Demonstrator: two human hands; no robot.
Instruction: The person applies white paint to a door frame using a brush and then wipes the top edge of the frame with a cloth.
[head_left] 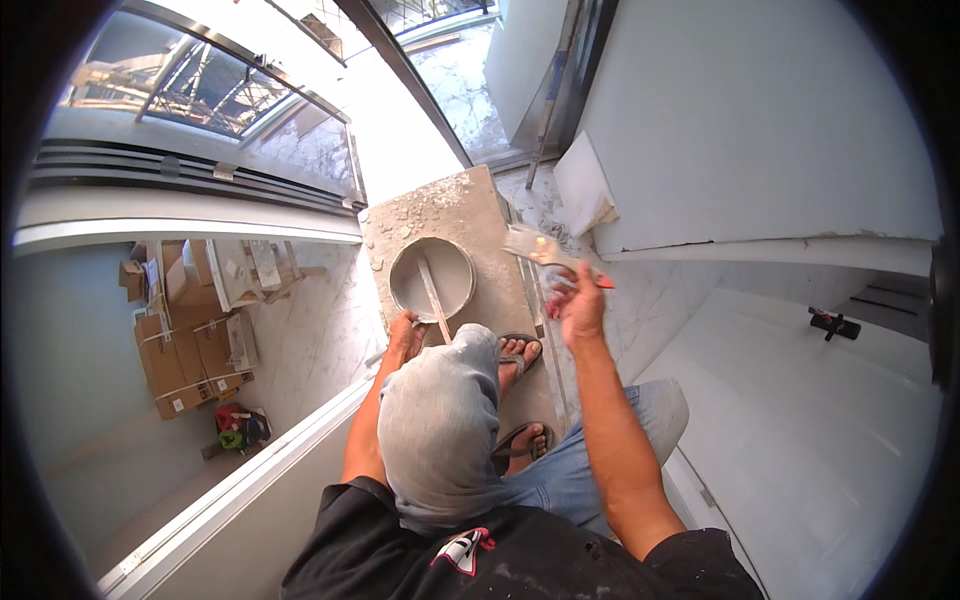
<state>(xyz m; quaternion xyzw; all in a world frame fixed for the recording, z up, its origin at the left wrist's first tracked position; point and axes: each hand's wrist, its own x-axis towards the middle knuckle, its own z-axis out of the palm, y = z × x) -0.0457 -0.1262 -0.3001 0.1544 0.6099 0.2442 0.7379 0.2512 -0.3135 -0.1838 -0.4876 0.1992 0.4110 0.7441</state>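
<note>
My right hand is raised right of the plank, closed around the handle of a flat paintbrush. The brush has a red-tipped handle, and its wide, pale end points left. A round bucket with a grey mix inside stands on a dusty platform. A flat stick leans in it, its end resting over the rim near my knee. At the bucket's near-left edge is my left hand, fingers closed on the rim; part of this hand is hidden by my knee.
My sandalled feet rest on the platform. A white wall panel rises on the right, and window frames run along the upper left. Below left, cardboard boxes sit on a lower floor, beyond a white ledge.
</note>
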